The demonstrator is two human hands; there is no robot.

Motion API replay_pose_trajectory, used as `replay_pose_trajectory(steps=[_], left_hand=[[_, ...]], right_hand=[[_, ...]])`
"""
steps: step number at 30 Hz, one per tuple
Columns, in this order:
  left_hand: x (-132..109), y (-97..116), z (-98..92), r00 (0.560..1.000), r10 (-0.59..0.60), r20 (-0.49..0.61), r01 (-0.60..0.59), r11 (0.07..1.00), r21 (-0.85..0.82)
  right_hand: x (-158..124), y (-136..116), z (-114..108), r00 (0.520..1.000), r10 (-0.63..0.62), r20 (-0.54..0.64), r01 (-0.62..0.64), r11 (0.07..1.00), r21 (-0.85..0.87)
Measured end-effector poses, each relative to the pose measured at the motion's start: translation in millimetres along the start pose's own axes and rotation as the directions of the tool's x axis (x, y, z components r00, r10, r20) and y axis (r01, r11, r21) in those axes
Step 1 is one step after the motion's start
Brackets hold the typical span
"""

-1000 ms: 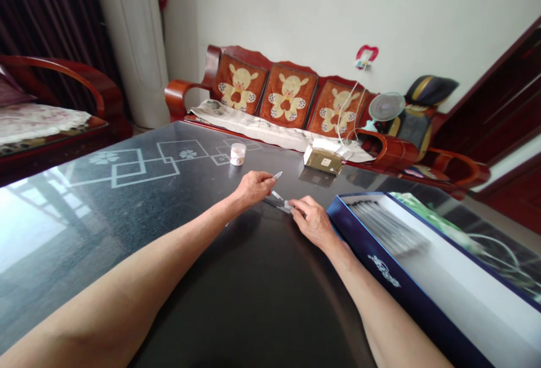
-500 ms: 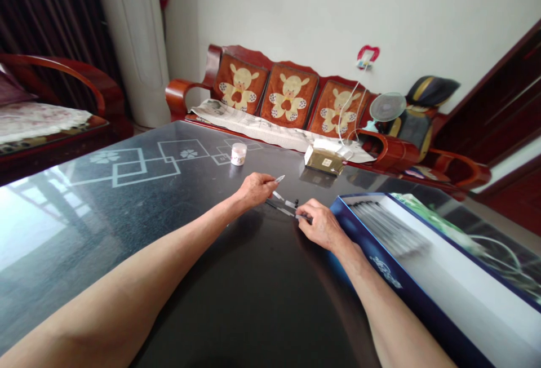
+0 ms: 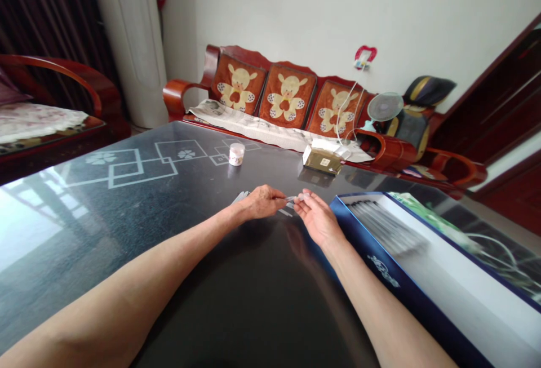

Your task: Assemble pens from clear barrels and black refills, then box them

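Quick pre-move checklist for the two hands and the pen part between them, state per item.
1. Left hand pinching the small clear pen part: ok.
2. Right hand fingertips meeting the same part: ok, though how firmly cannot tell.
3. Part lifted off the dark table: cannot tell, blurred.
4. Loose clear piece left of the left hand, lying apart from it: ok.
5. Blue box beside the right wrist, open, pens inside: ok.
6. White jar and tan box well behind the hands: ok.
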State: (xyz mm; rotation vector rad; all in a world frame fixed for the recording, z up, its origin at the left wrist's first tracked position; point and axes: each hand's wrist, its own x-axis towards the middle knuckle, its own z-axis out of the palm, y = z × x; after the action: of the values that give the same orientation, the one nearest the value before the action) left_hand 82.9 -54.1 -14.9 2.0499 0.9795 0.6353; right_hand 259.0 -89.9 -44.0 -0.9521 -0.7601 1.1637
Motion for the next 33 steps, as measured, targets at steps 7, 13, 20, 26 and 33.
replay_pose_trajectory(steps=[7,13,20,26,33], left_hand=[[0.5,-2.0,3.0,0.998,0.067,0.012,-0.068,0.996,0.055],[1.1,-5.7,4.5,0.999,0.046,0.018,-0.046,0.998,0.034],[1.9,-6.7,4.2,0.996,-0.081,0.040,0.081,0.997,0.007],[-1.9,0.3,3.9,0.996,0.066,-0.062,-0.051,0.977,0.208],[-4.0,-1.4,11.9,0.954,0.280,-0.104,-0.212,0.881,0.424]], right_hand=[[-2.1,4.5,2.2,0.999,0.000,0.033,-0.001,1.000,0.030],[-6.8,5.2,5.6,0.996,0.010,0.084,-0.006,0.999,-0.048],[-9.5,2.2,6.0,0.993,-0.013,0.114,0.031,0.988,-0.155],[-9.9,0.6,7.2,0.998,0.012,0.069,-0.002,0.989,-0.147],[-11.6,1.3,7.7,0.999,0.010,0.047,-0.002,0.984,-0.177]])
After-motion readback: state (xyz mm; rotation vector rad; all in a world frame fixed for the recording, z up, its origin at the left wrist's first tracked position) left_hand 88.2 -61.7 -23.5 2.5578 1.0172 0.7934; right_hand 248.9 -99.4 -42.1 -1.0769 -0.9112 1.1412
